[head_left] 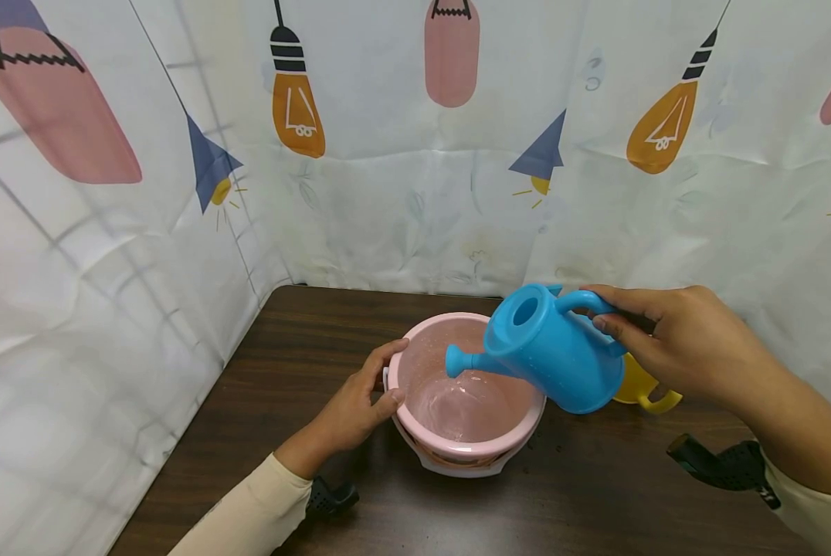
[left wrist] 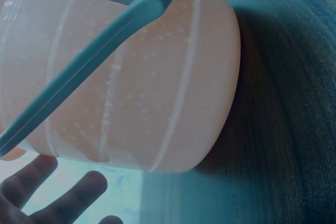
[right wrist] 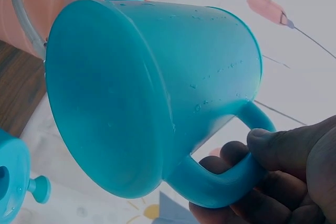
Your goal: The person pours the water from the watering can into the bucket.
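In the head view my right hand (head_left: 673, 332) grips the handle of a blue watering can (head_left: 561, 355), tilted so its spout (head_left: 467, 361) hangs over a pink bucket (head_left: 467, 446). Rippled water (head_left: 457, 394) shows inside the bucket. The right wrist view shows my fingers and thumb round the handle of the watering can (right wrist: 210, 56), whose wall carries droplets. My left hand (head_left: 356, 405) rests against the bucket's left rim, thumb and forefinger spread along it. In the left wrist view, fairly straight fingers (left wrist: 73, 198) lie beside the bucket (left wrist: 136, 87) and its carrying handle.
Partly hidden behind the can stands a yellow object with a handle (head_left: 659, 401). A second blue watering can (right wrist: 13, 177) is cut off at the right wrist view's edge. Patterned white cloth (head_left: 388, 208) borders the dark wooden table (head_left: 262, 432). Drops lie beside the bucket.
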The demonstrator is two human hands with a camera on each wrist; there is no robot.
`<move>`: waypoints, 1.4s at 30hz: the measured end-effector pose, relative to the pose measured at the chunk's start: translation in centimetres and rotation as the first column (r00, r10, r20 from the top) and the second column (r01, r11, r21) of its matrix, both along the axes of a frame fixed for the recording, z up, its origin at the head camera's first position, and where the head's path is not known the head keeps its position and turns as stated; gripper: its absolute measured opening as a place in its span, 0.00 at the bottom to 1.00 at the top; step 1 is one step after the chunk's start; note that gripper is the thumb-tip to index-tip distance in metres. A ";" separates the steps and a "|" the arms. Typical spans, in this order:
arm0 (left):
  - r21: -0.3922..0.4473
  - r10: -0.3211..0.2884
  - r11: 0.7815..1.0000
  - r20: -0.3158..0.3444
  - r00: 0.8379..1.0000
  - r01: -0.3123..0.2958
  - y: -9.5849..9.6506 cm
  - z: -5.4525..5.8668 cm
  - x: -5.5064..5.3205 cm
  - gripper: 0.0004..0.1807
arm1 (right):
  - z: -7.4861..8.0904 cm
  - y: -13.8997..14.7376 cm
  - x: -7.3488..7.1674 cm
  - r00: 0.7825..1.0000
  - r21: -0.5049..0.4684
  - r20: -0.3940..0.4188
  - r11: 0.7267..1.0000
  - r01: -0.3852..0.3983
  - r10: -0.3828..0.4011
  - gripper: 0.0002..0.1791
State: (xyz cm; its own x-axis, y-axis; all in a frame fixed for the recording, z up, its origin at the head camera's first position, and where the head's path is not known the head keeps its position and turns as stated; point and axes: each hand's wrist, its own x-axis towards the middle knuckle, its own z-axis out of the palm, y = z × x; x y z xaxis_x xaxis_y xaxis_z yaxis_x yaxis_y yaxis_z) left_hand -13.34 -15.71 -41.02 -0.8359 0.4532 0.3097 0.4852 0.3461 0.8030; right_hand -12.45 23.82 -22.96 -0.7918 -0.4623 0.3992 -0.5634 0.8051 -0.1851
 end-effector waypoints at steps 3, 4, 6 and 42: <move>0.001 -0.002 1.000 0.004 1.000 0.002 0.0 0.0 0.0 0.36 | 0.0 0.0 0.0 1.000 -0.006 0.000 1.000 -0.007 0.007 0.25; 0.002 -0.003 1.000 0.005 1.000 0.003 0.0 0.0 0.0 0.36 | 0.0 0.0 0.0 1.000 -0.007 -0.001 1.000 -0.010 0.010 0.25; 0.004 -0.006 1.000 0.007 1.000 0.006 -0.1 0.0 0.0 0.36 | 0.0 0.0 0.0 1.000 -0.010 -0.009 1.000 -0.018 0.018 0.25; -0.003 0.000 1.000 0.007 1.000 0.000 0.0 0.1 0.1 0.36 | 0.2 -0.3 -0.1 0.998 -0.007 -0.025 0.998 -0.063 0.063 0.26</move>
